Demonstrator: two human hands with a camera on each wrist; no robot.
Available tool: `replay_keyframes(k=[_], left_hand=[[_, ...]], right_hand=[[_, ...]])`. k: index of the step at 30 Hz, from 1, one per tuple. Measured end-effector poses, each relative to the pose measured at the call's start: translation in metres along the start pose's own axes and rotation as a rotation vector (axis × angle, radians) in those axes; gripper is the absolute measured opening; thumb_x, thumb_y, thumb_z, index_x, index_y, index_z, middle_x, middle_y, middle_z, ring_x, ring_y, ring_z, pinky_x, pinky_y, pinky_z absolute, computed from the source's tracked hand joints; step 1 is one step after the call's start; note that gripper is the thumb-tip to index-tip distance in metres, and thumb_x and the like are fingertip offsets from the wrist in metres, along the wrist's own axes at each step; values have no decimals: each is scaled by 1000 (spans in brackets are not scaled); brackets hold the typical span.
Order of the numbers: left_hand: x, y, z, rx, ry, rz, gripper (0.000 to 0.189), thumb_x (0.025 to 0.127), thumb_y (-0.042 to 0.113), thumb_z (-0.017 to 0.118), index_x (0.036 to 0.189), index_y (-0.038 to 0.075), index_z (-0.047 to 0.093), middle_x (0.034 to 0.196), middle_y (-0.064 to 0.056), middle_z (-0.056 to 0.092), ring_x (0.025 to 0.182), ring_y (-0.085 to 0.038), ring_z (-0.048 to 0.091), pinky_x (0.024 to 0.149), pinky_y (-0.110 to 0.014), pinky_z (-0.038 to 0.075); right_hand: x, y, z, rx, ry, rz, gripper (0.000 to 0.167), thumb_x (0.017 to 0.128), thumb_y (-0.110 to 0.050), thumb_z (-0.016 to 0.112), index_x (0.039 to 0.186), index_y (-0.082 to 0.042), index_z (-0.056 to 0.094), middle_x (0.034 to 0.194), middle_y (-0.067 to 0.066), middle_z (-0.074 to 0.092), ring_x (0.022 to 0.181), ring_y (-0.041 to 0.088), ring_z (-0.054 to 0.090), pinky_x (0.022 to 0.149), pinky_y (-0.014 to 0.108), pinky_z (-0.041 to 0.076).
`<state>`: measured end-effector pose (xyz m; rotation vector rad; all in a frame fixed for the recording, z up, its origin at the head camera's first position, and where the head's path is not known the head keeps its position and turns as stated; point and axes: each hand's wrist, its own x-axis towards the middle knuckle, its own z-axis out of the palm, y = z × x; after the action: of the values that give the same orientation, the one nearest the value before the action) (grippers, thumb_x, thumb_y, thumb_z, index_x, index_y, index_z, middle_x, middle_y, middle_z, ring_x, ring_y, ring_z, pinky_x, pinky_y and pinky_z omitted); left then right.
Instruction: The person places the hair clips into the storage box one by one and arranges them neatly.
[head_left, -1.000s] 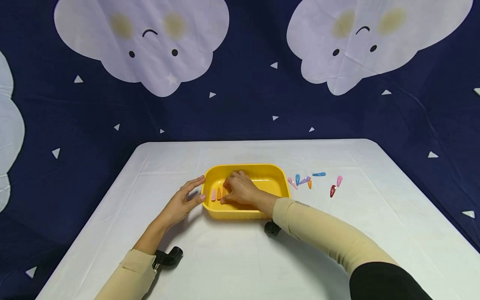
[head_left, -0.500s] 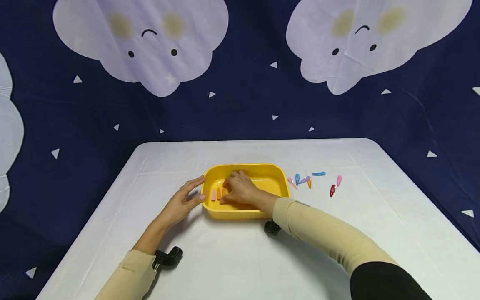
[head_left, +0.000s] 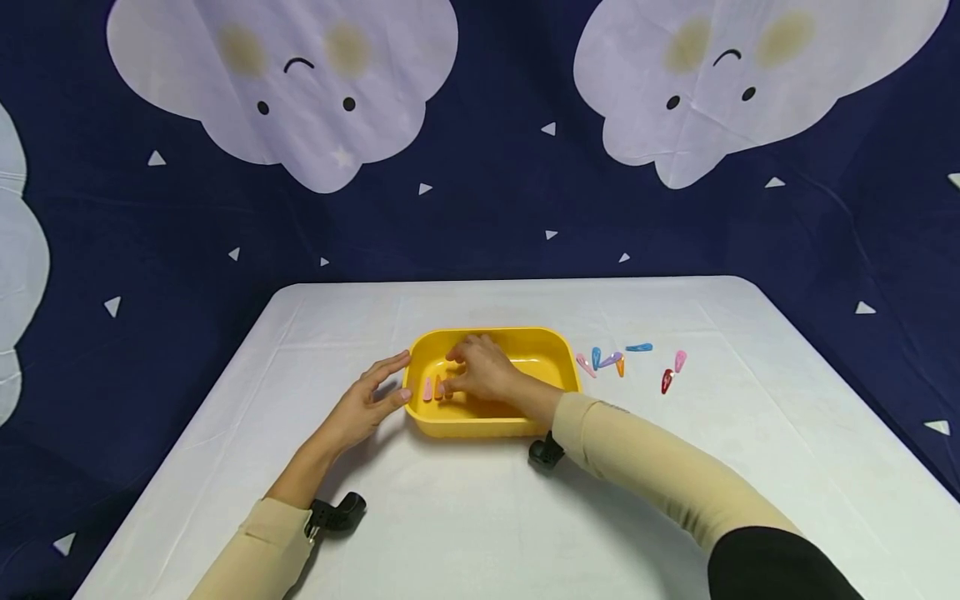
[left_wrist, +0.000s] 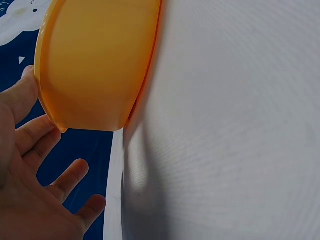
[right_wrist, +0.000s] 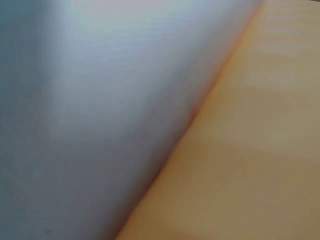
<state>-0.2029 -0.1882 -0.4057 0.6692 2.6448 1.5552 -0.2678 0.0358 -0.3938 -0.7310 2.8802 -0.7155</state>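
Observation:
A yellow tray (head_left: 540, 429) stands on the white table. My left hand (head_left: 367, 406) touches its left end, fingers and thumb extended along the rim; the left wrist view shows the fingers (left_wrist: 70, 181) spread beside the tray wall. Over the inside of the tray is my right hand (head_left: 487, 371), thumb and fingers apart. Below its thumb, hair clips lie in a row on the tray floor: a pink hair clip (head_left: 427, 389), an orange hair clip (head_left: 438, 390) and another orange one partly hidden by the thumb. The right wrist view holds only the blurred tray wall and cloth.
Right of the tray lie loose hair clips: a pale pink clip (head_left: 586, 365), a blue clip (head_left: 596, 357), a purple clip (head_left: 611, 360), an orange clip (head_left: 620, 367), another blue clip (head_left: 639, 347), a bright pink clip (head_left: 680, 360) and a red clip (head_left: 666, 382).
My right hand's fingers have spread apart and lifted slightly from the orange hair clip beside the row, which stays on the tray floor. The left hand has kept its place at the rim.

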Motion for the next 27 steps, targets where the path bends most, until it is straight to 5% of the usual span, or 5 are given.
replay_keyframes(k=[27], left_hand=[[0,-1,0,-7,1,2,54,92,20,60,142,6,42,152,-11,34,144,-33,21,115,-59,17]], right_hand=[[-23,-3,-40,216,57,1,56,80,-41,73,125,-11,60,119,4,61,111,21,52,98,37,46]])
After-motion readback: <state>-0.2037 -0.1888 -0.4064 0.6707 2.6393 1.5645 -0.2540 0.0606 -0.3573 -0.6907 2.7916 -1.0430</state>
